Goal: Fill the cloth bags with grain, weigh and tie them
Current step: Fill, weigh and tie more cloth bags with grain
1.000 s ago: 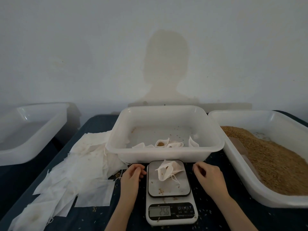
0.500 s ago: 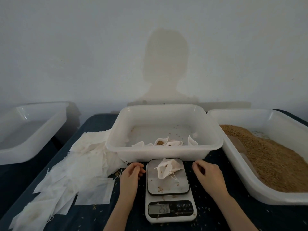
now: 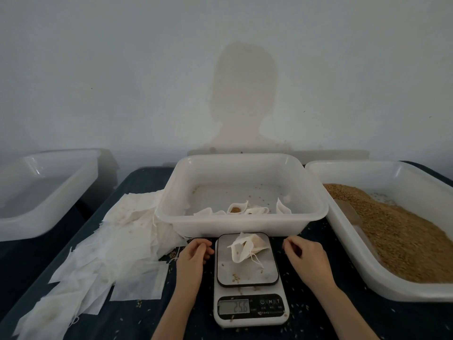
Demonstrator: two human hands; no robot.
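Resting on the dark desk (image 3: 306, 322), the left hand (image 3: 192, 256) and right hand (image 3: 305, 257) lie with fingers loosely curled, holding nothing. Between them stands the scale (image 3: 250, 305), its display reading 25.6, with a cloth bag (image 3: 245, 249) lying open-mouthed on the platform amid a few loose grains. Just beyond the hands sits a white tub (image 3: 241, 227) with more bags. Right of the right hand, a tub of grain (image 3: 404, 239); left of the left hand, flat empty bags (image 3: 103, 253).
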